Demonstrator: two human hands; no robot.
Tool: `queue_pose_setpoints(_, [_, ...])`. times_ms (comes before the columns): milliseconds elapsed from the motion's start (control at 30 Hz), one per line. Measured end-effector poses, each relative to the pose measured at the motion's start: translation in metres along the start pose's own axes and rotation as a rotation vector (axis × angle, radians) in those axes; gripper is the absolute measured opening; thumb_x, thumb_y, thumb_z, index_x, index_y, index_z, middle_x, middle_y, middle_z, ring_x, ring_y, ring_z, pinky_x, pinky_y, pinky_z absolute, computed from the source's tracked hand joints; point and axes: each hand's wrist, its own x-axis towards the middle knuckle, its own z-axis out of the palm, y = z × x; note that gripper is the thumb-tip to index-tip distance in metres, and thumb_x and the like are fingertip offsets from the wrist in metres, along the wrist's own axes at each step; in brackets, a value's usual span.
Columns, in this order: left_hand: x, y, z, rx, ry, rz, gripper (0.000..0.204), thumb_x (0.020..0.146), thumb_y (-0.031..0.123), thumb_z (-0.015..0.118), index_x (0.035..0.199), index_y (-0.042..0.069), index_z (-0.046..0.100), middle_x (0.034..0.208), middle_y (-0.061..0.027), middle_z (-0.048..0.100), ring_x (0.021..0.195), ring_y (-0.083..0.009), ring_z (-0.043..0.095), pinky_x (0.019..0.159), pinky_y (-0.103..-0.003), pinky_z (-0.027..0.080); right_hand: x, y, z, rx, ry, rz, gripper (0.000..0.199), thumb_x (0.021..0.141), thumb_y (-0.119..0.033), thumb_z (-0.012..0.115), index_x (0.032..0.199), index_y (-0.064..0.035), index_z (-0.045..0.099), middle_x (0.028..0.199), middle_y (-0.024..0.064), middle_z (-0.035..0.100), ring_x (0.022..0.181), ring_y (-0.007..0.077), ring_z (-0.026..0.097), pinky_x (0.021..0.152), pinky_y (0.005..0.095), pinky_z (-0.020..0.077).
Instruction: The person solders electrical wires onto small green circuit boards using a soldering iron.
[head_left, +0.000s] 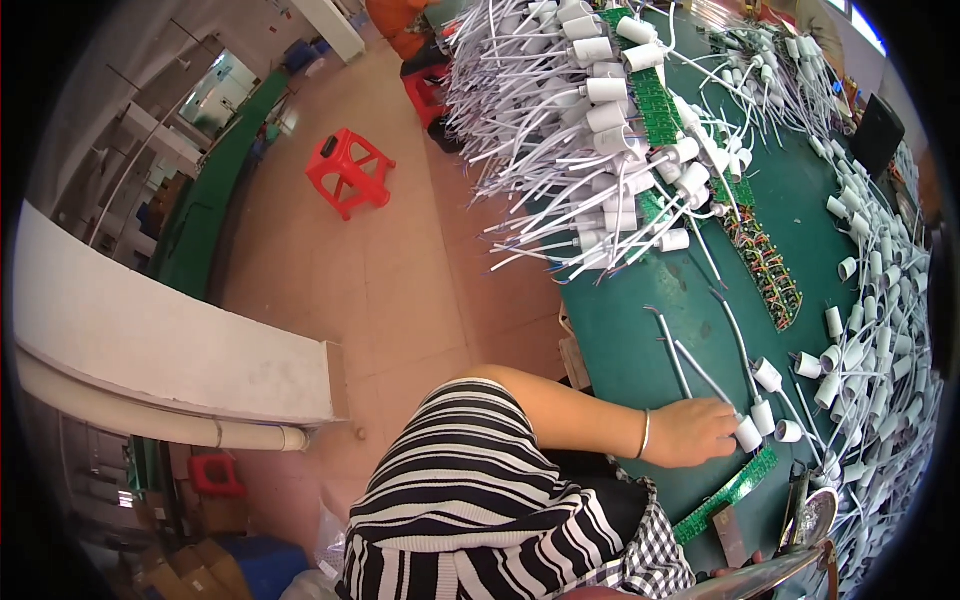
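Observation:
My left hand (692, 432), a bracelet at its wrist, reaches over the green tabletop. Its curled fingers are closed at a white cylindrical lamp holder (748, 434) with a white cable. Several similar holders lie just beyond the fingertips, among them one lamp holder (763, 417) touching or nearly touching the first. Below the hand, a narrow green circuit board strip (728, 496) slants across the table. Only bits of my right hand (752, 562) show at the lower edge, beside a small brownish block (730, 536); a glasses rim partly covers that area and its grip is hidden.
A large pile of cabled lamp holders (605, 118) covers the table's far left edge. Another heap (880, 320) runs down the right side. A board strip with coloured wires (765, 262) lies between them. A red stool (350, 172) stands on the floor; a person (395, 18) sits beyond.

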Motion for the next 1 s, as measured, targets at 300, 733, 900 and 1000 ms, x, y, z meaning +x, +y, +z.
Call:
queue_pose_setpoints(300, [0.044, -0.027, -0.004, -0.008, 0.149, 0.177, 0.009, 0.075, 0.015, 0.059, 0.078, 0.008, 0.063, 0.092, -0.011, 0.056, 0.095, -0.0286, 0.053, 0.082, -0.039, 0.045, -0.019, -0.007, -0.003, 0.217, 0.183, 0.119, 0.038, 0.089, -0.022, 0.054, 0.118, 0.0019, 0.056, 0.099, 0.0092, 0.062, 0.064, 0.0134, 0.055, 0.058, 0.0256, 0.0467])
queue_pose_setpoints(733, [0.046, -0.011, -0.008, -0.195, -0.033, -0.069, 0.011, 0.074, 0.011, 0.064, 0.082, 0.01, 0.057, 0.084, -0.0087, 0.052, 0.082, -0.0318, 0.052, 0.071, -0.042, 0.042, -0.056, 0.001, -0.02, 0.35, 0.421, 0.288, 0.043, 0.091, -0.031, 0.054, 0.121, 0.0001, 0.055, 0.083, 0.0082, 0.062, 0.063, 0.0121, 0.054, 0.055, 0.0245, 0.0419])
queue_pose_setpoints(900, [0.05, -0.017, -0.012, -0.18, -0.206, 0.037, 0.023, 0.072, 0.007, 0.068, 0.094, 0.006, 0.059, 0.093, -0.011, 0.055, 0.09, -0.0308, 0.055, 0.08, -0.04, 0.048, -0.072, 0.001, -0.034, 0.237, 0.121, 0.317, 0.053, 0.089, -0.038, 0.06, 0.123, 0.0021, 0.054, 0.086, 0.0092, 0.063, 0.067, 0.0138, 0.057, 0.059, 0.0263, 0.0454])
queue_pose_setpoints(1000, [0.054, -0.02, -0.013, -0.163, -0.227, 0.106, 0.023, 0.071, 0.004, 0.068, 0.092, 0.006, 0.06, 0.093, -0.0096, 0.056, 0.086, -0.0298, 0.056, 0.076, -0.038, 0.049, -0.066, -0.007, -0.034, 0.236, 0.047, 0.339, 0.057, 0.09, -0.043, 0.059, 0.124, 0.0021, 0.054, 0.084, 0.0082, 0.062, 0.07, 0.0141, 0.058, 0.059, 0.0262, 0.0443])
